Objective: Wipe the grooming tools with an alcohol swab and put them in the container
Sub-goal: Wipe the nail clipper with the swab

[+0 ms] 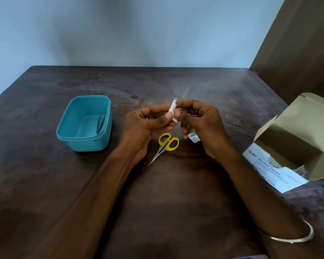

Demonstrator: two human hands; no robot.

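Left hand point(148, 126) and right hand point(200, 124) both pinching nail clipper point(172, 110) above counter point(176, 184), fingers closing around swab-wrapped body. Light, stiff, slippery metal; gripping mid-body seems safest. Scissors point(166, 146) lying near; container point(84, 124) sitting left.

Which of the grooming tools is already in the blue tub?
The tweezers, leaning against the tub's right wall. The scissors lie on the table; the nail clipper is held in both hands.

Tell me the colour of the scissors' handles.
Yellow; the scissors lie on the table, clearest in the head view.
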